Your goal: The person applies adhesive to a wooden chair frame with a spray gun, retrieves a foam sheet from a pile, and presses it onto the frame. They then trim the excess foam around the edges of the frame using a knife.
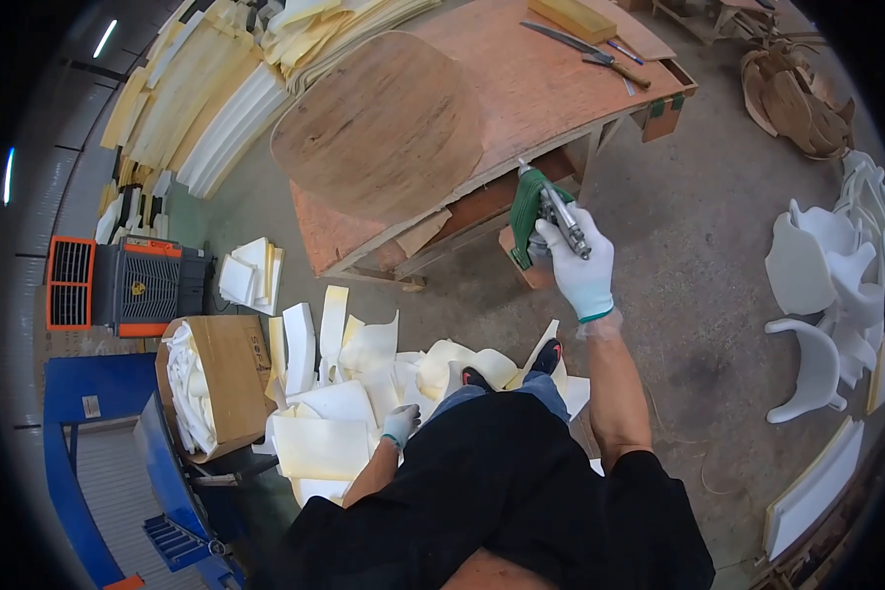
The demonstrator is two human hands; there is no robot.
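Note:
My right hand (577, 258), in a white glove with a green cuff, grips a metal spray gun (560, 211). A green, ribbed-looking part (527, 209) sits against the gun's left side. The nozzle points at the front edge of the wooden table (521, 98). On that table lies a flat rounded plywood panel (383, 128), to the left of the gun and apart from it. Low at my left side hangs my left hand (400, 425), also gloved, its fingers curled with nothing visible in them. White and yellowish foam sheets (329, 442) lie on the floor near it.
A knife (624, 69) and a foam block (572, 18) rest on the table's far end. Foam stacks (182, 108) stand at left, above an orange-grey machine (138, 285) and a cardboard box (228, 379). White curved shells (816, 275) and bent plywood pieces (796, 98) lie on the right.

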